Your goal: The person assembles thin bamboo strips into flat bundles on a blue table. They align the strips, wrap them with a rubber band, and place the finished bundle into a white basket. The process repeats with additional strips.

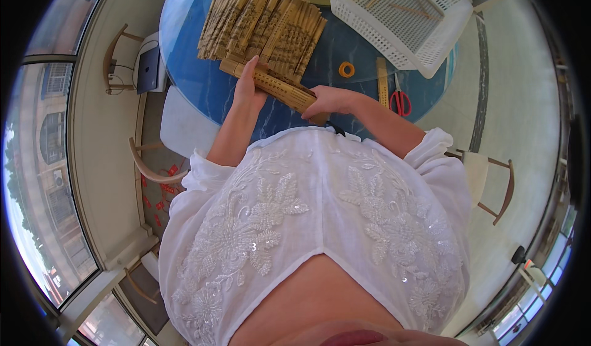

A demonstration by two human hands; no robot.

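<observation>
My left hand point(247, 88) is closed around one end of a bundle of thin bamboo-coloured slats point(282, 90). The bundle slants down toward the right, its upper face marked with rows of small dark patterns. Around its lower right end, the fingers of my right hand point(327, 102) are wrapped. Just beyond the bundle, a wide pile of similar patterned slats point(246, 23) lies on the blue table point(345, 41); the held bundle overlaps its near edge in view. My palms hide parts of the bundle.
Right of the pile lies a roll of yellow tape point(346, 69). Beyond it are a flat yellowish strip point(382, 81) and red-handled scissors point(400, 102). A white plastic basket point(425, 66) with several thin sticks stands at the far right. Chairs point(178, 121) surround the round table.
</observation>
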